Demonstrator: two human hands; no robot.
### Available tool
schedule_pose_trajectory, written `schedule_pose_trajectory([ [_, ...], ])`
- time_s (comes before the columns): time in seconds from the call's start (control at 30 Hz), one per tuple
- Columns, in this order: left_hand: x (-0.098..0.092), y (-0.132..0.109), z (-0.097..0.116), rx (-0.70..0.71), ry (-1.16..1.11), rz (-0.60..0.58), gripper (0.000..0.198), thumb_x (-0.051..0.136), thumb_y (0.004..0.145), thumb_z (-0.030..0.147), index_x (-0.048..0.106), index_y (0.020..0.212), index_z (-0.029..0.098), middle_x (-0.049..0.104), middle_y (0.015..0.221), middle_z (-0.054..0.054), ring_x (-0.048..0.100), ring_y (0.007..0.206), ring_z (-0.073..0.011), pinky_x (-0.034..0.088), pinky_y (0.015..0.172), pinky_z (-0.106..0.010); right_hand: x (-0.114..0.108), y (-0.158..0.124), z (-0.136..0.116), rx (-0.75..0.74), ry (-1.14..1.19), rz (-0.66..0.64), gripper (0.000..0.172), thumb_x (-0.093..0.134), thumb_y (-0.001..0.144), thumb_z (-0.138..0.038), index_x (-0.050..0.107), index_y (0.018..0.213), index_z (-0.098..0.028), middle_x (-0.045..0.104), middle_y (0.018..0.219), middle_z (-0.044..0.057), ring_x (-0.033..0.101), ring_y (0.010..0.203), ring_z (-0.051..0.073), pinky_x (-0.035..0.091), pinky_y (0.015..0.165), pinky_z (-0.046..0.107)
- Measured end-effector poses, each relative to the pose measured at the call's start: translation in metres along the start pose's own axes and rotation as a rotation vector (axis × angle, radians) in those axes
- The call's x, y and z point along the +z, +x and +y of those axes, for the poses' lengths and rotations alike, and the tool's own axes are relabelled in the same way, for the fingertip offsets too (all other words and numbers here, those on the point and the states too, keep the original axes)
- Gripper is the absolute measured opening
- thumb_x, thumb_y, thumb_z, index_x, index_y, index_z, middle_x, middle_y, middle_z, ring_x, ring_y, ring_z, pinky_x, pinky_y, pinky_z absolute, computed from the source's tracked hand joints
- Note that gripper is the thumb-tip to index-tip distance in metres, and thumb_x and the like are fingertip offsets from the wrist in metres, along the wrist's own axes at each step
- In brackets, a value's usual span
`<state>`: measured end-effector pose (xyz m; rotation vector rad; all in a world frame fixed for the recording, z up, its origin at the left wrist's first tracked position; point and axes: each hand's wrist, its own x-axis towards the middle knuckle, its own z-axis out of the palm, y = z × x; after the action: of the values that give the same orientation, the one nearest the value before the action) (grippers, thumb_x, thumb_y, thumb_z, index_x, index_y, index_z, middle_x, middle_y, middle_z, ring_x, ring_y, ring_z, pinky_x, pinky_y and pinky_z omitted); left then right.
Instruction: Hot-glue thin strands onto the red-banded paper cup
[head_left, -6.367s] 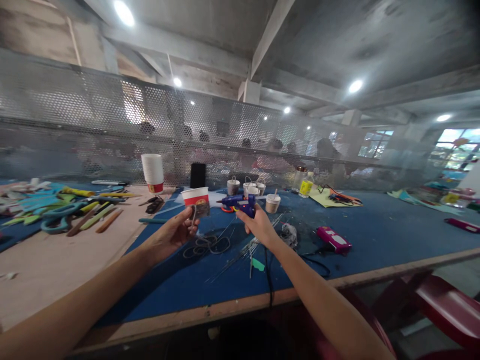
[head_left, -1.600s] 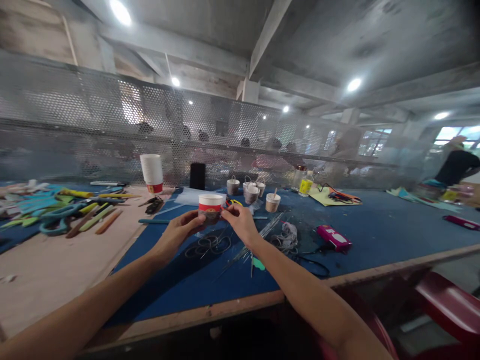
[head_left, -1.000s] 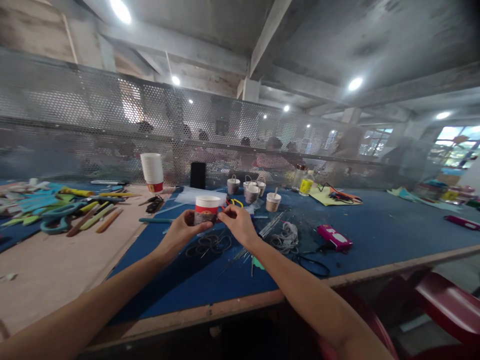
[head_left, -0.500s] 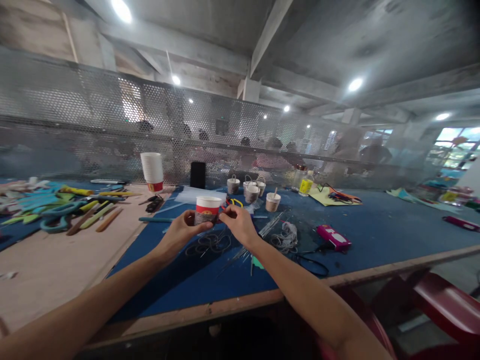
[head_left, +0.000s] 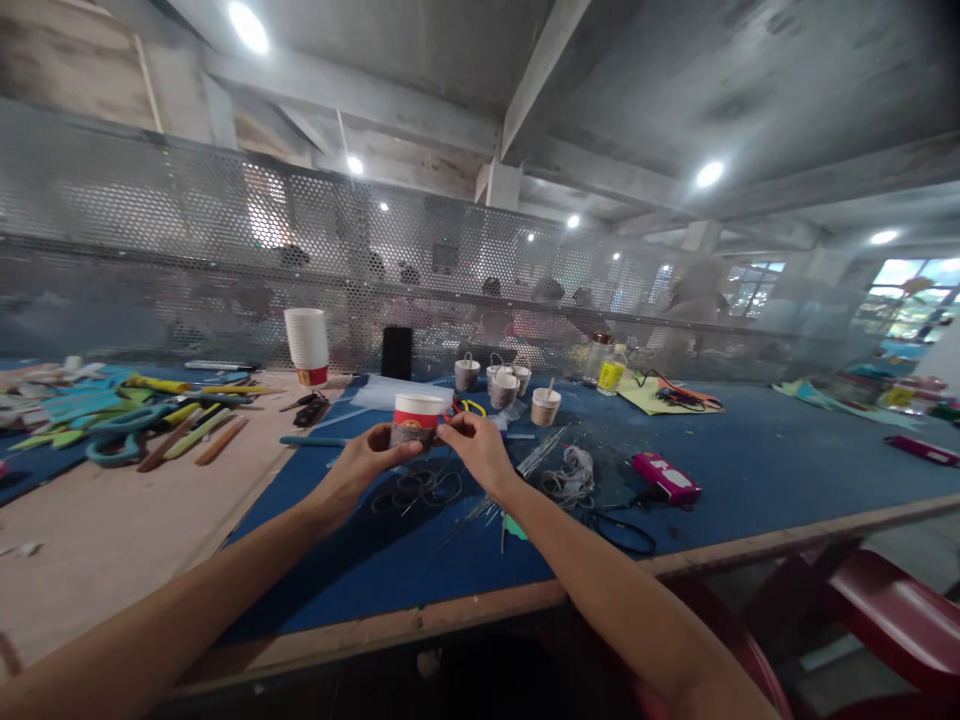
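Observation:
A paper cup (head_left: 415, 418), white at the rim, red below and grey-brown round its lower part, is held upright above the blue mat. My left hand (head_left: 369, 452) is closed round its left side and base. At the cup's right side, the fingers of my right hand (head_left: 471, 440) are pinched together; what they hold, if anything, is too small to tell. Below the hands lie loops of grey cord (head_left: 420, 488). Thin wires (head_left: 536, 455) and a bundle of light string (head_left: 576, 475) lie to the right.
Several small wrapped cups (head_left: 504, 388) stand behind, near a black phone (head_left: 397, 353). A stack of paper cups (head_left: 307, 345), scissors (head_left: 124, 432) and tools are at the left. Bottles (head_left: 612, 369), coloured paper (head_left: 637, 397) and a magenta device (head_left: 666, 478) are at the right. Red stools stand below.

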<state>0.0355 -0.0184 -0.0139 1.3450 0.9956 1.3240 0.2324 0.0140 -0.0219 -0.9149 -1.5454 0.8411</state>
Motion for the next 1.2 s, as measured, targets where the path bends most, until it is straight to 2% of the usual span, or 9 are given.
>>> schedule_pose_trajectory([
  [0.27, -0.0023, 0.0015, 0.0031, -0.022, -0.004, -0.073, 0.053, 0.094, 0.069, 0.05, 0.083, 0.11, 0.019, 0.082, 0.121, -0.016, 0.069, 0.127, -0.0384, 0.045, 0.115, -0.05, -0.0004, 0.0023, 0.0043, -0.009, -0.024, 0.014, 0.019, 0.073, 0.084, -0.041, 0.068, 0.077, -0.023, 0.077, 0.078, 0.0, 0.074, 0.08, 0.022, 0.055, 0.079, 0.032],
  [0.47, -0.0023, 0.0024, 0.0015, -0.046, -0.026, -0.079, 0.059, 0.095, 0.065, 0.052, 0.083, 0.11, 0.017, 0.083, 0.119, -0.017, 0.068, 0.129, -0.0407, 0.044, 0.117, -0.051, 0.0004, 0.0026, 0.0052, -0.009, -0.002, 0.016, 0.016, 0.073, 0.084, -0.036, 0.067, 0.075, -0.024, 0.077, 0.077, 0.0, 0.075, 0.08, 0.022, 0.056, 0.08, 0.031],
  [0.67, -0.0037, 0.0031, -0.0008, -0.061, -0.078, -0.117, 0.052, 0.096, 0.068, 0.047, 0.083, 0.108, 0.018, 0.083, 0.12, -0.015, 0.067, 0.131, -0.0377, 0.042, 0.119, -0.048, 0.0001, 0.0022, 0.0031, 0.015, -0.012, 0.025, 0.014, 0.072, 0.083, -0.032, 0.065, 0.075, -0.024, 0.076, 0.075, -0.001, 0.076, 0.079, 0.023, 0.056, 0.078, 0.032],
  [1.0, -0.0041, 0.0037, -0.0026, -0.089, -0.136, -0.137, 0.049, 0.096, 0.07, 0.042, 0.084, 0.112, 0.018, 0.081, 0.126, -0.015, 0.069, 0.129, -0.0334, 0.05, 0.111, -0.037, 0.0004, 0.0014, -0.0037, 0.02, -0.05, 0.039, 0.014, 0.071, 0.083, -0.031, 0.066, 0.072, -0.024, 0.075, 0.073, -0.001, 0.074, 0.078, 0.022, 0.056, 0.077, 0.031],
  [1.2, -0.0055, 0.0056, -0.0064, -0.084, -0.145, -0.153, 0.047, 0.094, 0.074, 0.04, 0.084, 0.114, 0.02, 0.08, 0.13, -0.014, 0.067, 0.133, -0.0325, 0.053, 0.109, -0.036, -0.0005, 0.0041, 0.0044, 0.012, -0.035, 0.033, 0.017, 0.072, 0.082, -0.037, 0.067, 0.074, -0.023, 0.076, 0.076, 0.0, 0.074, 0.079, 0.023, 0.055, 0.078, 0.032],
])
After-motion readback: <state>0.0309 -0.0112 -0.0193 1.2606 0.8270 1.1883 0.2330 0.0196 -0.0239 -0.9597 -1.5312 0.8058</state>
